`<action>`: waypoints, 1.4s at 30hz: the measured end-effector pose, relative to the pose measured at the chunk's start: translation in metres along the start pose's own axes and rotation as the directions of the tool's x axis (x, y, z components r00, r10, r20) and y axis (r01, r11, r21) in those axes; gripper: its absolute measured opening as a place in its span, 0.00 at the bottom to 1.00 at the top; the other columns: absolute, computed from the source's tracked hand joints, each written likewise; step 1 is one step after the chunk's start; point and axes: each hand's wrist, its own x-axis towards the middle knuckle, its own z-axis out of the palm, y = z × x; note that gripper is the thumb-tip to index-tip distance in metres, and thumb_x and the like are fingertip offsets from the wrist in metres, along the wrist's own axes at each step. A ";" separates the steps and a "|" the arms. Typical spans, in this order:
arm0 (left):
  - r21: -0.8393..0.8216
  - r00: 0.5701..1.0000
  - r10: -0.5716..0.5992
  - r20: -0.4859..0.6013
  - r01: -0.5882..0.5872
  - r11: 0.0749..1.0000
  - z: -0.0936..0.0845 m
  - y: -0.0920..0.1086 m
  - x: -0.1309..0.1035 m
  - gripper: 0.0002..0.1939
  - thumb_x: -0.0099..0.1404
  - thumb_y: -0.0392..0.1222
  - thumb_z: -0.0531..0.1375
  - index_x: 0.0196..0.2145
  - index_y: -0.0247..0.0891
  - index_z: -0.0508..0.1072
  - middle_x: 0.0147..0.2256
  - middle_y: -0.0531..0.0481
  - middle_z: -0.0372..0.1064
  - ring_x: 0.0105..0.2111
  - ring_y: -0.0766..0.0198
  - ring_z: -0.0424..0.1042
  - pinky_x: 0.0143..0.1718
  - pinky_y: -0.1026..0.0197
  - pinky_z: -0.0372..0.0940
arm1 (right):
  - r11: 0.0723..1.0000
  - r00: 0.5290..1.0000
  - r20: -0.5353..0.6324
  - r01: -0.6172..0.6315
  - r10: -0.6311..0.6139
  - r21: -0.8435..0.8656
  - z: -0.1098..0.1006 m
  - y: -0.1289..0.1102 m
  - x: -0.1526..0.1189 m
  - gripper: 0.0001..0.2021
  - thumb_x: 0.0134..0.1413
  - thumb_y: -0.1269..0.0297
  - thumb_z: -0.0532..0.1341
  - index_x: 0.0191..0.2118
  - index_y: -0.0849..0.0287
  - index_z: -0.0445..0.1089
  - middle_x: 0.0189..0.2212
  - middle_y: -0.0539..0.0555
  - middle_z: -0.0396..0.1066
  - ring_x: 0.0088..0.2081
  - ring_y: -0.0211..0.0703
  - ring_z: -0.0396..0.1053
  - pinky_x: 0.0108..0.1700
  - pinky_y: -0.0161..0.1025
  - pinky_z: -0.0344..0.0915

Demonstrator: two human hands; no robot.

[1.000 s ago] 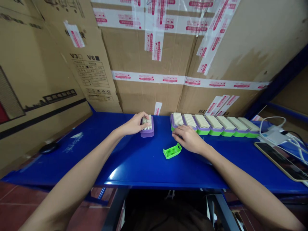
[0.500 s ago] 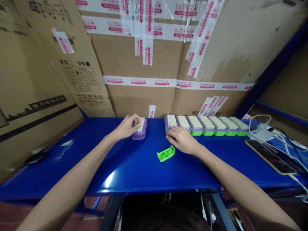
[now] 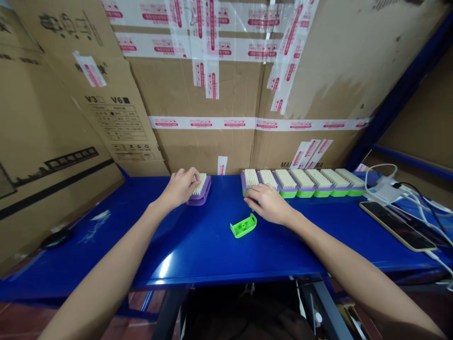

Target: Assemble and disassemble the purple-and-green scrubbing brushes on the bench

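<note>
Purple brush (image 3: 201,187) points lengthwise away, left fingers (image 3: 192,174) curled at it, right fingers (image 3: 255,191) curled, holds unclear.

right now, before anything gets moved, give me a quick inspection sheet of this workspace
Surface: blue table, glossy, with pale scuffs at the left.
Job's things: row of seven brushes, bristles up, green bases where visible; a separate purple brush, bristles up; a loose green piece, hollow side up.
Clutter: phone at the right; dark rounded object at the far left, unclear what.
Hands: left hand has its fingers at the purple brush's bristles, grip unclear; right hand is by the row's left end, contact hidden.
Cables: white cable at the phone's end; more tangled beyond it.
Surroundings: taped cardboard behind the table.
</note>
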 end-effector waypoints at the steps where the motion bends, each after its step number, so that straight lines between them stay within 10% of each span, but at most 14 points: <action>1: 0.028 1.000 0.000 0.001 0.000 1.000 -0.004 -0.001 0.000 0.04 0.77 0.46 0.59 0.44 0.47 0.68 0.37 0.46 0.74 0.46 0.43 0.68 0.54 0.42 0.63 | 1.000 1.000 -0.002 -0.001 0.001 0.002 0.001 0.001 0.000 0.14 0.84 0.60 0.55 0.48 0.57 0.77 0.44 0.58 0.81 0.46 0.52 0.75 0.49 0.47 0.58; 8: 0.030 0.996 0.001 -0.088 0.001 1.000 -0.009 0.003 -0.001 0.10 0.81 0.50 0.55 0.52 0.45 0.71 0.47 0.42 0.77 0.52 0.44 0.70 0.61 0.40 0.64 | 1.000 1.000 0.007 -0.006 0.006 0.006 0.001 0.001 0.001 0.13 0.83 0.61 0.57 0.47 0.57 0.77 0.44 0.58 0.81 0.46 0.52 0.75 0.49 0.47 0.58; 19: 0.056 0.986 0.030 0.166 -0.040 0.998 0.019 0.005 -0.006 0.37 0.85 0.63 0.44 0.78 0.38 0.63 0.81 0.36 0.55 0.82 0.42 0.53 0.82 0.35 0.48 | 0.996 0.996 -0.052 -0.075 0.073 -0.053 -0.003 0.005 0.000 0.14 0.83 0.59 0.55 0.46 0.55 0.77 0.43 0.58 0.81 0.45 0.55 0.71 0.50 0.49 0.58; 29: 0.114 0.981 0.028 0.193 -0.051 0.992 0.031 -0.001 -0.007 0.44 0.82 0.64 0.46 0.83 0.32 0.54 0.83 0.36 0.44 0.84 0.44 0.46 0.84 0.40 0.45 | 0.977 0.978 -0.149 -0.167 0.147 -0.129 -0.003 0.011 0.001 0.12 0.81 0.60 0.57 0.45 0.55 0.77 0.44 0.60 0.83 0.46 0.58 0.69 0.49 0.51 0.55; 42: 0.235 0.977 0.042 0.209 -0.092 0.968 0.028 -0.005 0.001 0.43 0.78 0.63 0.55 0.80 0.33 0.61 0.80 0.30 0.55 0.80 0.37 0.56 0.83 0.32 0.39 | 0.944 0.959 -0.214 -0.237 0.188 -0.228 0.001 0.021 0.000 0.14 0.80 0.61 0.55 0.41 0.56 0.76 0.40 0.63 0.82 0.44 0.59 0.68 0.45 0.50 0.54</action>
